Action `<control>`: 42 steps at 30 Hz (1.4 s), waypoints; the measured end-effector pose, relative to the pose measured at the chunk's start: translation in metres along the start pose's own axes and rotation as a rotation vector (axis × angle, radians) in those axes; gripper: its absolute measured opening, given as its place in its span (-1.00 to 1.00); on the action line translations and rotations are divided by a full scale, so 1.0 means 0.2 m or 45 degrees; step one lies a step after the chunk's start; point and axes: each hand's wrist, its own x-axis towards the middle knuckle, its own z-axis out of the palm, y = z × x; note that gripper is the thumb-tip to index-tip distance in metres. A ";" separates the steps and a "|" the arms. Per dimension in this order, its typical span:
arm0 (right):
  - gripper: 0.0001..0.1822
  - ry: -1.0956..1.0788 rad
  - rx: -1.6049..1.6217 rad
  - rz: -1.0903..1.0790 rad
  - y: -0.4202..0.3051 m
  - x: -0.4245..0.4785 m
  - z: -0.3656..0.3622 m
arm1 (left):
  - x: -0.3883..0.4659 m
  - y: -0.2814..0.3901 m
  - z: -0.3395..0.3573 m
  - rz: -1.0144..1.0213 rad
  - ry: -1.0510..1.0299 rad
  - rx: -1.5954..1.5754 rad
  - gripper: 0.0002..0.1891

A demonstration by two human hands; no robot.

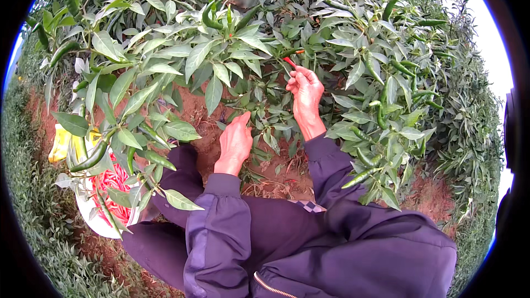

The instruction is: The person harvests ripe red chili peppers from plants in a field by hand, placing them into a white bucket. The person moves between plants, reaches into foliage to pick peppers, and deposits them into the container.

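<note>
My right hand (307,89) is raised among the leaves of a chili pepper plant, its thumb and fingers pinching the lower end of a red chili (290,62). Just above that chili is another, partly green and partly orange (293,52). Lower and to the left, my left hand (236,140) shows its back, with the fingertips beside low leaves (261,118); whether it grips anything is hidden. Many picked red chilies (114,186) fill a white container (105,227) beside my knee, partly behind foliage.
Leafy branches with green chilies (92,158) overhang the container. More green chilies (381,116) hang right of my right arm. A yellow bag or packet (61,144) lies behind the container. Reddish soil (203,132) shows under the plants, and dense rows (468,120) stand at both sides.
</note>
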 end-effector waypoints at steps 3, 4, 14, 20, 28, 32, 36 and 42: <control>-0.78 0.169 -0.052 0.022 0.02 0.16 -0.05 | 0.01 0.02 -0.01 -0.063 -0.063 -0.018 -0.52; -0.74 0.075 -0.117 -0.051 0.02 0.20 -0.05 | 0.01 0.01 -0.01 -0.088 -0.078 -0.016 -0.52; -0.61 -0.186 -0.880 -0.434 0.08 0.40 -0.01 | -0.03 -0.02 -0.02 -0.131 -0.073 -0.034 -0.50; -0.74 -0.218 -0.302 -0.379 0.19 0.45 -0.01 | -0.04 -0.04 -0.01 -0.039 -0.053 -0.004 -0.48; -0.85 -0.093 -0.282 -0.218 0.19 0.47 0.03 | -0.02 -0.03 -0.02 -0.021 -0.090 0.048 -0.49; -0.80 -0.411 -0.432 0.186 -0.07 0.37 -0.05 | -0.02 -0.03 -0.01 0.006 -0.102 0.103 -0.50; -0.75 -0.358 -0.397 -0.321 -0.37 0.34 0.00 | -0.02 -0.03 0.04 0.019 -0.158 0.186 -0.51; -0.79 -0.695 -0.323 -0.072 -0.28 0.56 0.48 | -0.02 -0.03 0.05 0.020 -0.218 0.230 -0.52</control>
